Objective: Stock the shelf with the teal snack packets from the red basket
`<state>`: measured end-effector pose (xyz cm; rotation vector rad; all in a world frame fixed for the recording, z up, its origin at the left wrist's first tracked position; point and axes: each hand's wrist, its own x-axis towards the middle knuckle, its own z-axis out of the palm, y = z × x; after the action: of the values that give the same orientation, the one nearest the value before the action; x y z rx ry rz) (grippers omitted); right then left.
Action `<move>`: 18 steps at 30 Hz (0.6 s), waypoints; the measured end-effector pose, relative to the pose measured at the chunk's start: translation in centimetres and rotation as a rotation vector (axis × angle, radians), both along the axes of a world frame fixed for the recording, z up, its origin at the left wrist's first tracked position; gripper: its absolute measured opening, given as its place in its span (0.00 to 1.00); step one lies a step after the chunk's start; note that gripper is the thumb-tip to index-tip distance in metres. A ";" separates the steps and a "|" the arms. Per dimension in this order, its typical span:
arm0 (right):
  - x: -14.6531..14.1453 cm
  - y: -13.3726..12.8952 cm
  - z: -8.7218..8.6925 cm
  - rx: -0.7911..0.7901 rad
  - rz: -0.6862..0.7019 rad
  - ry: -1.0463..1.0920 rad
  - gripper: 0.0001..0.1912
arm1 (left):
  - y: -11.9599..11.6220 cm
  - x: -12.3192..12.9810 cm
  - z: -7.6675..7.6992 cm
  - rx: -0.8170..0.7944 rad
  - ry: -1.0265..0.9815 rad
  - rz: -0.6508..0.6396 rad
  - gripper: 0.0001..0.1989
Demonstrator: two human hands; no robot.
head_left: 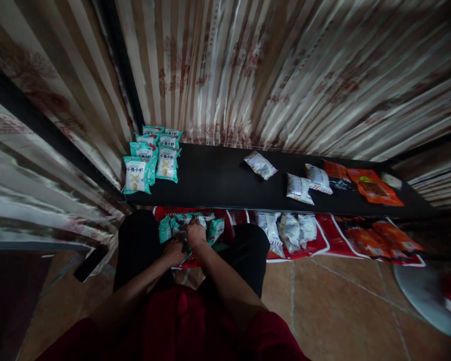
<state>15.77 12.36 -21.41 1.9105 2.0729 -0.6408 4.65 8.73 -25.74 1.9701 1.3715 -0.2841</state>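
Left hand (175,253), right hand (196,234): among teal packets (215,230) | Grip: cannot tell if holding | Basket (228,231): beneath grip | Risk: tugging crowded packets could snag neighbours, causing spills

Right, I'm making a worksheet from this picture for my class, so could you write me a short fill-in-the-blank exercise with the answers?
The teal packs on the black shelf stand at its ____ end. Between them and the orange packs, ____ silver packs lie on the shelf. The left hand and right hand are among more teal packs in a basket coloured ____.

Missing words: left; three; red.
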 end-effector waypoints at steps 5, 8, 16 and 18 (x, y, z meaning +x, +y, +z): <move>0.4 0.0 2.3 0.107 0.025 -0.039 0.16 | -0.4 -0.2 0.8 0.071 -0.049 0.059 0.18; 0.8 -0.3 3.4 0.144 0.032 -0.067 0.16 | -0.6 -0.4 1.6 0.117 -0.050 0.131 0.14; 1.9 -0.3 7.1 0.219 0.066 -0.074 0.17 | -0.5 -1.0 4.5 0.469 -0.290 0.390 0.17; 1.9 -0.4 8.2 0.243 0.090 -0.039 0.17 | -0.1 -1.0 4.9 0.508 -0.304 0.351 0.20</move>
<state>17.70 11.95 -13.23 1.9205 2.2857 -0.3418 3.69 8.60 -20.84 1.9980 1.6548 0.5556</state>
